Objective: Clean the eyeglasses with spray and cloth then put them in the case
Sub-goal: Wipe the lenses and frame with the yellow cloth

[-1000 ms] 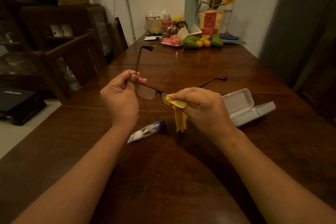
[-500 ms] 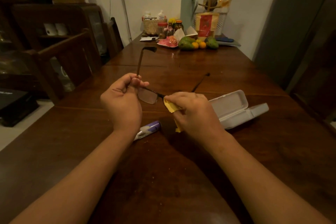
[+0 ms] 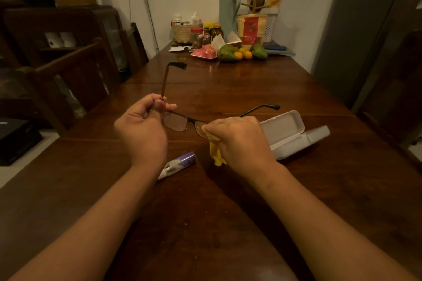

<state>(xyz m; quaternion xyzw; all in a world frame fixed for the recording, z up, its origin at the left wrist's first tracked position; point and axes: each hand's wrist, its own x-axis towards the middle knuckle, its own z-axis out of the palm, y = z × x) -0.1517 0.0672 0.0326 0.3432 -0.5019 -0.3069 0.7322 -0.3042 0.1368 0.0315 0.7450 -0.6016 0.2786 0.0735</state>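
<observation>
I hold thin dark-framed eyeglasses (image 3: 177, 122) above the wooden table (image 3: 228, 189), temples unfolded. My left hand (image 3: 141, 128) pinches the frame at its left hinge, with one temple pointing up. My right hand (image 3: 239, 139) pinches a yellow cloth (image 3: 217, 155) around the right lens, which is mostly hidden. The cloth's tail hangs below my fingers. A small purple and white spray bottle (image 3: 179, 164) lies on its side on the table between my wrists. A white glasses case (image 3: 290, 134) lies open just right of my right hand.
At the table's far end stand fruit (image 3: 237, 53), jars, a woven basket (image 3: 183, 32), a pink dish and a tall pale green jug (image 3: 228, 13). Dark wooden chairs (image 3: 75, 80) and a cabinet line the left side. A dark door stands at the right.
My right hand has shifted slightly along the right lens with the cloth. The right temple has swung from pointing away to pointing right. My left hand keeps its pinch.
</observation>
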